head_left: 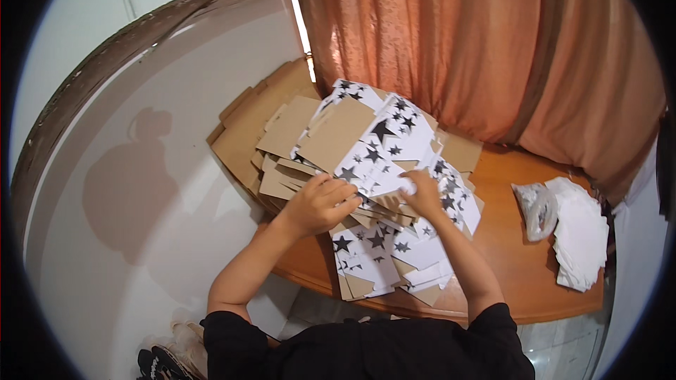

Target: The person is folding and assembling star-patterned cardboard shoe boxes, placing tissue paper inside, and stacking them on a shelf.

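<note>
A heap of flat cardboard box blanks (339, 134) lies in front of me, some with the plain brown side up, others white with black stars. At the heap's near edge, my left hand (320, 205) is closed, its fingers bent over the edge of a star-printed box blank (366, 174). To the right, my right hand (421, 195) pinches the same blank's edge, thumb on top and fingers lower down. What lies beneath my left fingers is partly hidden. More star-printed blanks (377, 243) lie below and between my forearms, reaching the table's near edge.
The blanks rest on an orange-brown wooden table (503, 260). A clear plastic bag (539, 211) and a stack of white sheets (581, 236) sit at the right. An orange curtain (451, 35) hangs behind; a white wall panel (162, 148) stands left. Shoes (169, 362) are at lower left.
</note>
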Tool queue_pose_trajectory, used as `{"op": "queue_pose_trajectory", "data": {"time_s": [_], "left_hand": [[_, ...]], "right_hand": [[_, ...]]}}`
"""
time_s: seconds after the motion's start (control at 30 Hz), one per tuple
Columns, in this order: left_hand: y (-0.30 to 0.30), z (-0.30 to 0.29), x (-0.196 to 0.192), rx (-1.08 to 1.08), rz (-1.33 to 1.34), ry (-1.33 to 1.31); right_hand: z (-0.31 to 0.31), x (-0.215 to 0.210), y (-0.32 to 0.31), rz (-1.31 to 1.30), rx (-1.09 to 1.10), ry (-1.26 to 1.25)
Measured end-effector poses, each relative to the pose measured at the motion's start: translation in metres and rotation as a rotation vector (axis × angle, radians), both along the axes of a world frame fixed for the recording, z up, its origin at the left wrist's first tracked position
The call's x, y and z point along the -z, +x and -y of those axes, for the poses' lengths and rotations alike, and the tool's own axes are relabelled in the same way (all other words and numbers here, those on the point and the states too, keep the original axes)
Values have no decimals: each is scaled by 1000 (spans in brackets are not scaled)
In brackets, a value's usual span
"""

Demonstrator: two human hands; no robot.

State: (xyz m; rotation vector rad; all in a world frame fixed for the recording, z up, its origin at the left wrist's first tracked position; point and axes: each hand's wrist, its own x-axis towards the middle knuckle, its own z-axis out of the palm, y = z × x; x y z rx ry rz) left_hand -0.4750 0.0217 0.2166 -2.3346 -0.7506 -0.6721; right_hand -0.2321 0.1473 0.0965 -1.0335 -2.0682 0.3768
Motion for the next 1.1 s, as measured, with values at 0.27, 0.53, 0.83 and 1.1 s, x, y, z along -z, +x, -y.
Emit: {"op": "queue_pose_trajectory", "data": {"time_s": [0.27, 0.53, 0.83, 1.1], "left_hand": [[42, 2, 63, 144, 265, -241], [3, -3, 71, -64, 234, -284], [6, 0, 66, -247, 175, 85], [25, -47, 24, -22, 491, 100]], "right_hand": [[19, 72, -31, 476, 75, 14], [31, 61, -35, 368, 83, 235], [128, -32, -38, -150, 17, 412], [165, -37, 41, -529, 333, 446]]}}
